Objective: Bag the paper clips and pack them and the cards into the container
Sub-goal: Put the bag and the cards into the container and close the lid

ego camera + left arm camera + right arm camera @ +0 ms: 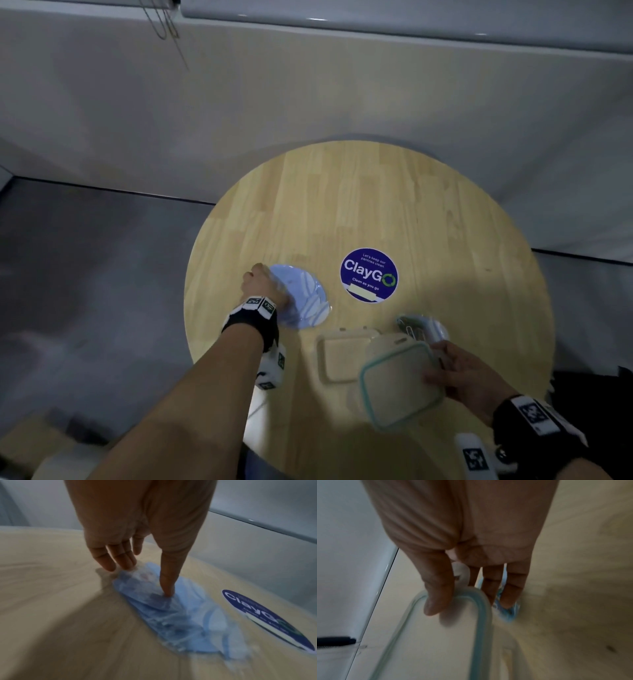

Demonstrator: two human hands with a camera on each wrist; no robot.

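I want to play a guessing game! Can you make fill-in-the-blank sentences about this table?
1. The table is made of ____.
2. The round sticker says ____.
3. The right hand holds the container's ____.
4. The left hand presses on a ____-coloured plastic bag.

Missing words: wood; ClayGo; lid; blue

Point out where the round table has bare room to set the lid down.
The far half of the table, beyond the sticker, is bare, as is the right side past it. The near edge is crowded: container, lid pinched by the right hand, clip bag, and blue bag under the left hand.
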